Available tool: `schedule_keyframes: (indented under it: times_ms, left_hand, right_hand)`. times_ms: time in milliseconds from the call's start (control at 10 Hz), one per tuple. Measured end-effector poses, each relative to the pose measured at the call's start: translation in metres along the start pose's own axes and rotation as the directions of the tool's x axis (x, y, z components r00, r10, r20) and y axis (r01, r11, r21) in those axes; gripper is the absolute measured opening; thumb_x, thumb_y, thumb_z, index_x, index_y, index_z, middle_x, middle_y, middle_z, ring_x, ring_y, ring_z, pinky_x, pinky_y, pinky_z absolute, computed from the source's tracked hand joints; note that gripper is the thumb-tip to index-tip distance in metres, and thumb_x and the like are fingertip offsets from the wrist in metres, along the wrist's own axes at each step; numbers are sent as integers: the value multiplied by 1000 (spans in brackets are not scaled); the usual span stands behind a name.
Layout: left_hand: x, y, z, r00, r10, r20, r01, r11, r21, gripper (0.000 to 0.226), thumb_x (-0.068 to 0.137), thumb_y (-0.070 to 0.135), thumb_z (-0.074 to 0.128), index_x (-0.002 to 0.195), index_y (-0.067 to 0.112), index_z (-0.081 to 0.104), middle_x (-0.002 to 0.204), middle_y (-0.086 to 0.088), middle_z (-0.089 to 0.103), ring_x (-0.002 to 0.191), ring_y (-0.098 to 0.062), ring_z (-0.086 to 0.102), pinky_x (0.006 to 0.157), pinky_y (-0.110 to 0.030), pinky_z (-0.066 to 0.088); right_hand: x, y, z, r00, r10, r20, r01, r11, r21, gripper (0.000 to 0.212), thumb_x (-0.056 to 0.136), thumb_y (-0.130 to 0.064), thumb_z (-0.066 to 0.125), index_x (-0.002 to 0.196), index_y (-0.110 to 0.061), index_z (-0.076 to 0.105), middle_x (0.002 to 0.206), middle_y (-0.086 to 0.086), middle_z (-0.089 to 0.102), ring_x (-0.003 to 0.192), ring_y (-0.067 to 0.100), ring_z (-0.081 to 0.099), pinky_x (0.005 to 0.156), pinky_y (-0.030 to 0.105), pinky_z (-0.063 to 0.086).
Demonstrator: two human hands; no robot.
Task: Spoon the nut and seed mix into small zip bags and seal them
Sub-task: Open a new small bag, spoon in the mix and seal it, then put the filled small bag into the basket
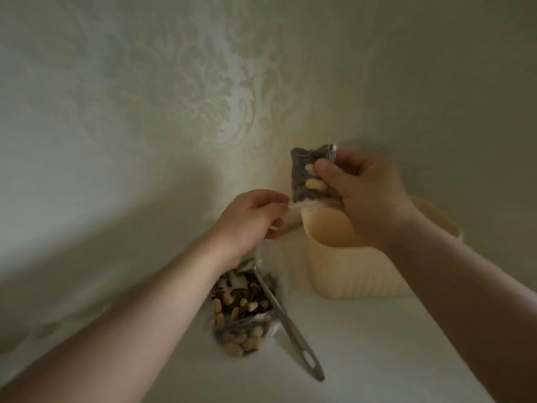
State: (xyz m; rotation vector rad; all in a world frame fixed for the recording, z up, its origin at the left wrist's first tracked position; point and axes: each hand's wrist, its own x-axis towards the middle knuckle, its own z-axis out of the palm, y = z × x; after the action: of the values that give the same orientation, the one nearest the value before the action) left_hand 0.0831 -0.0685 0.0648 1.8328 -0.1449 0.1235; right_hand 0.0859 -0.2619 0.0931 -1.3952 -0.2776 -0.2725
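Note:
My right hand (363, 196) grips a small zip bag (306, 175) filled with dark seeds and pale peanuts, held up above the cream basket. My left hand (251, 221) is closed around thin clear plastic, apparently empty zip bags (290, 209), just left of the filled bag. Below my left wrist a large clear bag of nut and seed mix (242, 309) lies open on the white surface. A metal spoon (286, 324) rests with its bowl in the mix and its handle pointing toward me.
A cream ribbed plastic basket (354, 271) stands on the white tabletop (363, 359) against the patterned wall, right of the mix bag. The table's right edge runs diagonally at lower right.

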Motion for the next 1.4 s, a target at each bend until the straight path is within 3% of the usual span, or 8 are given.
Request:
schedule_keyframes:
  times_ms: [100, 200, 400, 500, 800, 1100, 1300, 1400]
  left_hand:
    - [37, 13, 27, 998, 60, 25, -62, 759, 648, 38, 104, 40, 53, 138, 26, 64, 134, -10, 62, 119, -30, 63, 97, -36, 53]
    - [65, 15, 46, 1000, 9, 25, -25, 576, 817, 51, 108, 40, 41, 149, 11, 52, 147, -23, 53, 133, -39, 53, 102, -37, 46]
    - [75, -4, 60, 995, -59, 83, -25, 647, 762, 38, 108, 32, 44, 112, 9, 74, 102, -16, 76, 82, -31, 76, 67, -32, 60]
    - [61, -7, 58, 999, 22, 40, -43, 754, 655, 32, 108, 28, 48, 102, 12, 75, 80, -10, 76, 55, -23, 74, 62, -39, 65]
    - [11, -9, 49, 905, 423, 34, -330, 653, 682, 25, 109, 30, 49, 97, 28, 71, 67, 14, 58, 61, -1, 53, 56, -26, 36]
    - [-9, -9, 49, 909, 416, -9, -311, 694, 649, 26, 109, 29, 48, 115, 27, 73, 78, 14, 62, 68, 0, 55, 58, -19, 35]
    - [-12, -8, 50, 913, 409, -7, -312, 708, 634, 29, 110, 29, 47, 122, 25, 73, 81, 11, 68, 68, -2, 59, 60, -24, 45]
    - [-10, -8, 50, 915, 404, -16, -303, 710, 635, 28, 110, 28, 46, 113, 22, 73, 78, 8, 66, 67, -5, 59, 62, -29, 49]
  right_hand:
    - [23, -6, -38, 1000, -28, -6, 26, 982, -186, 11, 96, -11, 74, 106, -11, 78, 95, 9, 81, 84, 24, 79, 77, 44, 65]
    - [34, -8, -67, 999, -5, 52, 28, 893, -449, 11, 96, -13, 75, 96, -23, 78, 91, 2, 81, 79, 16, 79, 73, 37, 65]
    - [38, 2, -91, 970, 116, 212, 101, 601, -793, 5, 95, -23, 76, 96, -27, 78, 71, -24, 74, 63, -6, 70, 56, 8, 49]
    - [37, 4, -93, 957, 163, 240, 125, 515, -848, 7, 95, -29, 76, 101, -32, 78, 86, -21, 75, 76, -5, 70, 66, 14, 53]
    - [24, 7, -98, 823, 474, 312, 385, -62, -921, 12, 100, -31, 65, 111, -30, 68, 100, -7, 66, 88, 14, 65, 83, 36, 57]
    - [-12, 26, -81, 714, 585, 386, 424, 77, -902, 21, 94, -25, 66, 113, -24, 74, 91, -8, 72, 77, 9, 66, 68, 22, 53]
    - [-16, 30, -82, 864, 344, 368, 373, 55, -926, 3, 97, -27, 65, 96, -28, 68, 88, -10, 64, 79, 11, 61, 72, 29, 50]
    - [-23, 27, -80, 807, 389, 445, 399, 197, -896, 6, 98, -38, 67, 98, -34, 63, 99, -13, 62, 90, 8, 60, 82, 27, 51]
